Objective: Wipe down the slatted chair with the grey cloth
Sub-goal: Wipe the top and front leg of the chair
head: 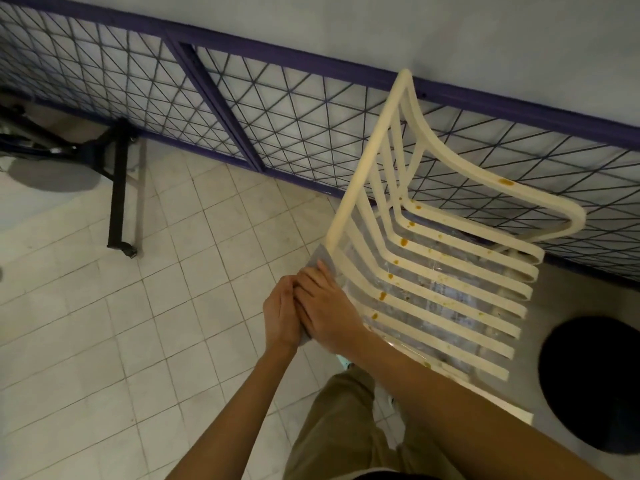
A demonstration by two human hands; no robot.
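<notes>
The slatted chair (pixel 467 271) is cream plastic and stands on the tiled floor (pixel 173 306), close against a wire fence (pixel 242 109) with a purple frame. Its seat slats and one armrest carry orange-brown spots (pixel 403 242), and the seat looks wet and shiny between the slats.

Both hands meet at the chair's near left edge, where the side rail comes down to the seat. The grey cloth (pixel 323 259) is there too, wrapped against that rail. One corner of it sticks up past the fingertips and a small bit shows below the palms.

The left hand (pixel 282 311) is curled, its fingers closed on the lower end of the cloth and pressed against the other hand. The right hand (pixel 325 306) lies on top of the cloth with its fingers pointing up along the rail. I cannot tell whether those fingers wrap round the rail or only press on it.

Khaki trousers (pixel 339 427) show below the arms. A black stand on a wheel (pixel 117 188) leans near the fence at the left, well apart from the chair. A round black thing (pixel 595 386) sits on the floor at the right
</notes>
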